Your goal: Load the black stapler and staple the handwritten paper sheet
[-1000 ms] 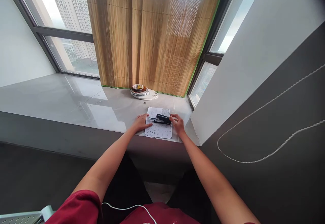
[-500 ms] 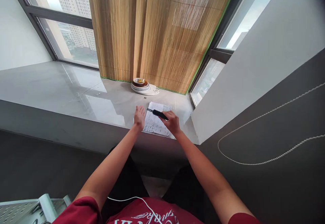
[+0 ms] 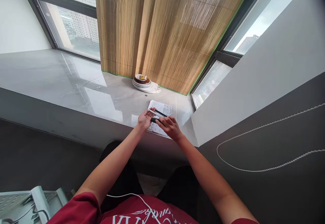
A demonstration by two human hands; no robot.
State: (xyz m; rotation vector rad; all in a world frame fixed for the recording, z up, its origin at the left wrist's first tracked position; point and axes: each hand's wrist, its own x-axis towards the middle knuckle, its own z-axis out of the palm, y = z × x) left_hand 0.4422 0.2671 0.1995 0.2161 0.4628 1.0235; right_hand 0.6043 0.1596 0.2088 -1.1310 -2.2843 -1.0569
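A black and silver tool that looks like a stapler (image 3: 159,114) is held between both hands above the paper, its long parts spread apart. My right hand (image 3: 170,127) grips its right end, closed around the black part. My left hand (image 3: 145,119) is palm up with fingers loosely curled at the tool's left end; its exact contact there is partly hidden. Beneath them, sheets of paper (image 3: 166,107) with handwriting lie near the front edge of the sill. Beyond the paper is a tiny dark piece (image 3: 146,95).
Stacked plates (image 3: 142,85) with a small bowl on top stand at the back of the pale tiled sill (image 3: 122,92), against a bamboo blind (image 3: 162,41). A slanting wall (image 3: 241,75) bounds the right. A beaded cord (image 3: 243,171) hangs at the right.
The left hand has moved right, from beside the tool to its left end, and its fingers have curled. The tool now shows separate black and silver parts spread apart. The view has shifted slightly.
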